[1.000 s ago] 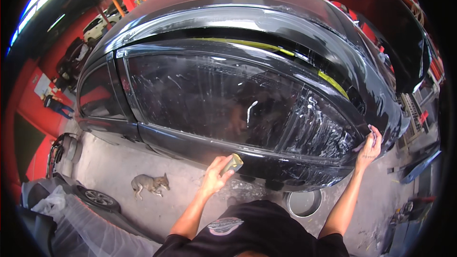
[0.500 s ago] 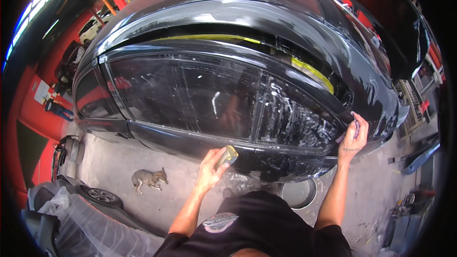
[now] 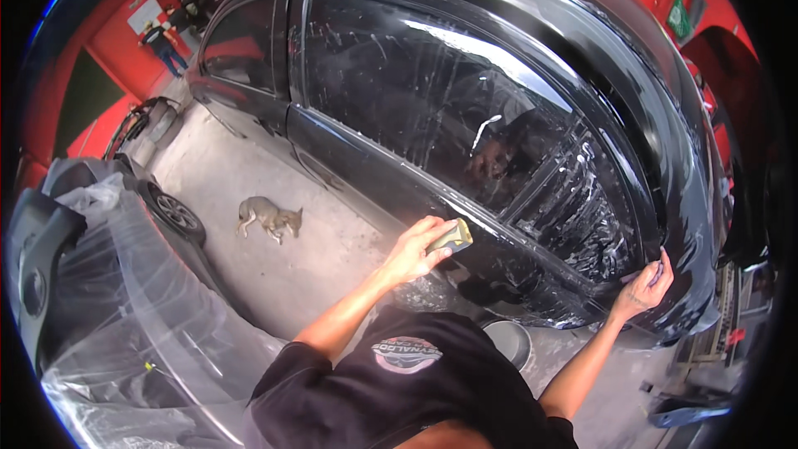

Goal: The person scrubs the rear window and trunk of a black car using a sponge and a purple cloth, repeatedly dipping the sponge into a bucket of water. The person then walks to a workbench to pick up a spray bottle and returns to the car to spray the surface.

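A black car door (image 3: 357, 150) with a dark window (image 3: 374, 83) stretches in front of me. Whitish wet smears streak the small window pane (image 3: 586, 208) near its right end. My left hand (image 3: 416, 251) is closed around a yellow-and-grey block (image 3: 454, 236), held beside the door panel under the window. My right hand (image 3: 644, 289) pinches a small purple pad (image 3: 657, 273) at the door's right edge, by the window frame's lower corner. Fingers cover most of the pad.
A grey round bucket (image 3: 509, 342) stands on the floor below the car. A dog (image 3: 270, 216) lies on the concrete (image 3: 307, 283). At left is a car part-covered by clear plastic sheeting (image 3: 166, 341). Another person (image 3: 162, 46) stands far left; metal racks (image 3: 715, 324) are at right.
The view has turned, so the car now slants down to the right. My left hand still grips the block, and my right hand stays at the door's edge with the purple pad, slightly lower.
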A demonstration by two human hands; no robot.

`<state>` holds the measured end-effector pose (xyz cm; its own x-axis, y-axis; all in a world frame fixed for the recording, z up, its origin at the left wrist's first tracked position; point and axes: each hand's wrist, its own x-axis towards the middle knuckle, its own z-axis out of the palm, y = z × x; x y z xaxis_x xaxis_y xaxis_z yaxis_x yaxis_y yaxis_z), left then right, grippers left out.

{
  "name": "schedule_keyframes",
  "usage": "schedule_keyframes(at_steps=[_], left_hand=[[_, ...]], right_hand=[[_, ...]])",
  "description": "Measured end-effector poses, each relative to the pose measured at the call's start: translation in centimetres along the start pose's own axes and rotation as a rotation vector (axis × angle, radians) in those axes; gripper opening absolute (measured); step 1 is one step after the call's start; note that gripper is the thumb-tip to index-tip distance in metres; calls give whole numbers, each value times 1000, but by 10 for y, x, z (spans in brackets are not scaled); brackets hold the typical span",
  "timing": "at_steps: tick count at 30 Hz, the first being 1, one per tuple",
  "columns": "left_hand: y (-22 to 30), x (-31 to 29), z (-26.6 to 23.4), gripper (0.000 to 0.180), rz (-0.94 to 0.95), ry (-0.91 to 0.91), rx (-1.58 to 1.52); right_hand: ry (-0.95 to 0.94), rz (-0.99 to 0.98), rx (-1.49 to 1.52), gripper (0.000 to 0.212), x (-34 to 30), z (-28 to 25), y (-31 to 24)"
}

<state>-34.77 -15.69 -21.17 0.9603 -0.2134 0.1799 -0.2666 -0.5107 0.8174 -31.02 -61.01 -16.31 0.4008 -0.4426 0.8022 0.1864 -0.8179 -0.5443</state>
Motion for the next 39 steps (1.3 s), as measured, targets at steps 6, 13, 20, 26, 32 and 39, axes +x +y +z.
schedule_keyframes(at_steps=[6,13,20,26,32,39], left_hand=[[-9,-17,3,55,-48,93,-4],[-24,-11,8,55,-43,43,-4],[-10,10,15,58,30,-71,40],[-1,15,28,56,27,-123,29],[-1,17,39,58,32,-147,22],[6,22,43,59,46,-184,42]], right_hand=[[17,64,-26,24,4,-3,-8],[36,33,-8,29,6,2,-16],[50,10,-54,33,-3,-5,-5],[63,-42,-115,37,-8,-3,0],[69,-51,-126,42,-17,-3,2],[73,-31,-43,42,-26,-10,4]])
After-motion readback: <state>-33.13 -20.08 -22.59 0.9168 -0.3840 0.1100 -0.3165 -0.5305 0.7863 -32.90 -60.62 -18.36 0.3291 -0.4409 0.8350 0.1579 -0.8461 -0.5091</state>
